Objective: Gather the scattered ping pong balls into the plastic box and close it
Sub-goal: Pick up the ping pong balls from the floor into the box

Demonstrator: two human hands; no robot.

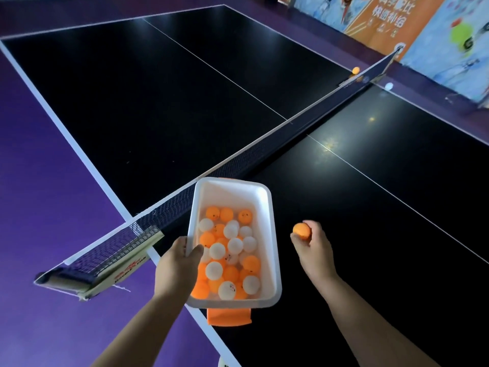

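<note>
Black surface (158,102), net (264,152) across it, purple floor (39,181), banners (383,19) far right. Left hand (180,266) grips part-full box (272,234) at near edge; right hand (313,247) pinches orange ball (301,230). Stray balls (356,70) at net's far end.

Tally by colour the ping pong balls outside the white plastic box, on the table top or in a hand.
Orange plastic ping pong balls: 2, one in the grip of the right hand, one by the far end of the dark net.
White plastic ping pong balls: 1, on the black table near that net end.
Total outside the white plastic box: 3.
</note>
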